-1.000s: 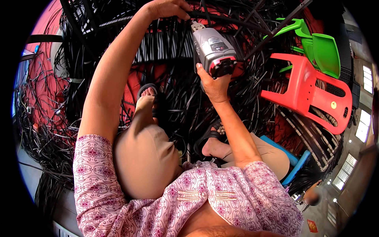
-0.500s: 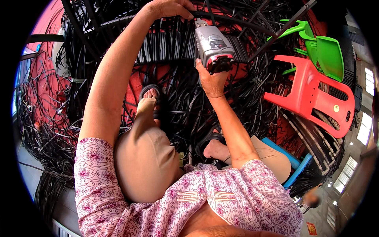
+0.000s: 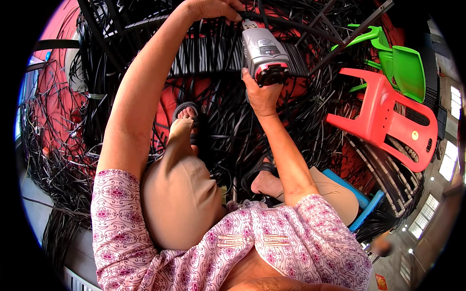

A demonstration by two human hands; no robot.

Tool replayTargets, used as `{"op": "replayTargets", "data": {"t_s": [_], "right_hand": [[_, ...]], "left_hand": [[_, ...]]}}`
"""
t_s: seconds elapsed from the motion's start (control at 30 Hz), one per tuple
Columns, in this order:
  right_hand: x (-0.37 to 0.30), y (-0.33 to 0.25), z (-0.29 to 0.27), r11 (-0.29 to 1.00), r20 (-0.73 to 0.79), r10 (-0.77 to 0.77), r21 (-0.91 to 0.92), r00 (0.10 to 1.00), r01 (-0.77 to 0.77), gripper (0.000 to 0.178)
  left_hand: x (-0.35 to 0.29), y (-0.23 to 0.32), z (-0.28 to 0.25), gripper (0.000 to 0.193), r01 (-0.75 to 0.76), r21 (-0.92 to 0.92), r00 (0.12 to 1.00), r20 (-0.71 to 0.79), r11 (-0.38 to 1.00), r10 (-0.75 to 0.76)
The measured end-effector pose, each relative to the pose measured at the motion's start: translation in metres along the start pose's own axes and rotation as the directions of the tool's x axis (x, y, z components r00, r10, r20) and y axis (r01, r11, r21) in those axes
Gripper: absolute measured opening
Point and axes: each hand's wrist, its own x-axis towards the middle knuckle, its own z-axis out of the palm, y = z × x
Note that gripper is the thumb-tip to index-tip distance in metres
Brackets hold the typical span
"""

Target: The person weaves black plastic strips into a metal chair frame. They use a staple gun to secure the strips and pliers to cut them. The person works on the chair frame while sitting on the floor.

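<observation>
My right hand (image 3: 262, 97) is wrapped around the handle of a grey and red power tool (image 3: 263, 47), whose battery end faces me. The tool's metal nose points away from me and meets a dark bar of a black frame (image 3: 296, 24). Near the top edge of the view, my left hand (image 3: 216, 8) curls over the same bar, its fingertips close beside the tool's nose. What those fingers press or pinch is too dark to make out. Black strips (image 3: 213, 56) are wound side by side across the frame, below the bar.
Loose black strips (image 3: 228, 126) tangle over the red floor (image 3: 167, 104) around my sandalled feet. On the right, a red plastic chair (image 3: 376, 104) lies tipped beside a green plastic chair (image 3: 407, 70). A blue stool (image 3: 369, 208) is partly visible near my right knee.
My hands, the tool and the frame appear slightly shifted to the right, together with the surrounding scene. The right hand keeps its hold on the tool, whose nose stays at the bar.
</observation>
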Motion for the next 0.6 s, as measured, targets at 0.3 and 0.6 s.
{"op": "replayTargets", "data": {"t_s": [0.3,0.6], "right_hand": [[0.0027,-0.0033,-0.0003,0.998,0.034,-0.012,-0.063,0.999,0.014,0.025],[0.0085,-0.0088,0.0004,0.96,0.032,-0.204,-0.188,0.978,0.206,0.019]], "left_hand": [[0.0012,-0.0018,0.0024,0.029,0.028,-0.047,1.0,-0.005,0.999,-0.029],[-0.0047,0.0062,0.0046,0.029,-0.013,0.073,0.999,-0.048,0.997,0.016]]}}
